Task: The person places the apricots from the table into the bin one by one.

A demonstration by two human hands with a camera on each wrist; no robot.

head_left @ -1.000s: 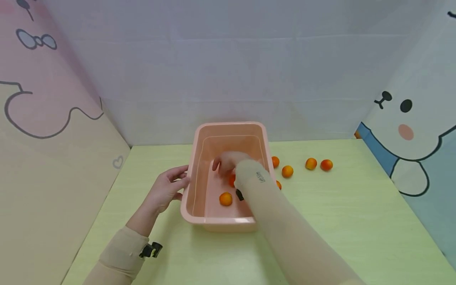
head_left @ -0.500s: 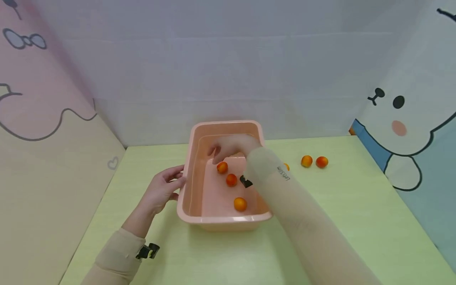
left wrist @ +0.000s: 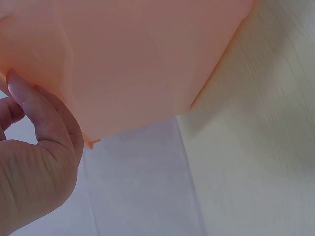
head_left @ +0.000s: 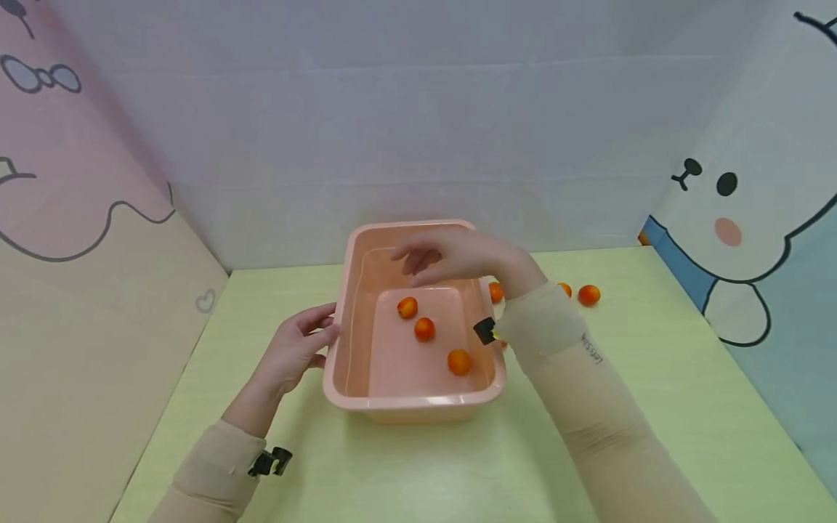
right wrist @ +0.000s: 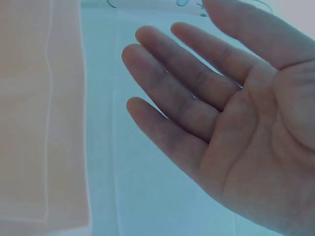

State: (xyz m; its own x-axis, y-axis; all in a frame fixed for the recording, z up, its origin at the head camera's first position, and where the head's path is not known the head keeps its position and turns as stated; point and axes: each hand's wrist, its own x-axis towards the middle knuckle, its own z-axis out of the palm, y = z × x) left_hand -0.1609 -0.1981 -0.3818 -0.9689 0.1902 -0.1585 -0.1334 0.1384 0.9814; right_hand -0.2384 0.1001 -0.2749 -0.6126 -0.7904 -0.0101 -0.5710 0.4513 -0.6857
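Note:
A pink plastic basin (head_left: 352,319) stands on the table with three small orange-red fruits inside, one fruit (head_left: 407,307) towards the back, another fruit (head_left: 424,329) mid-floor and a third fruit (head_left: 459,362) near the front right. They look like small citrus or tomatoes; the kind is unclear. At the basin's left rim, my left hand (head_left: 301,349) holds on with its fingertips; the left wrist view shows the curved fingers (left wrist: 44,113) against the rim. Above the basin's back right part hovers my right hand (head_left: 458,258). Its palm (right wrist: 256,132) is bare and its fingers are loosely extended.
Right of the basin, several more fruits lie on the pale green table (head_left: 654,378), among them a red-orange fruit (head_left: 588,296) and a fruit (head_left: 495,292) partly hidden by my right arm. A white wall sheet (head_left: 418,145) rises behind, with cartoon-printed side panels.
My right hand has lifted from inside the basin, moving up and right. A fruit near the basin's front has rolled rightward. My left hand stays at the rim; the view shifted slightly.

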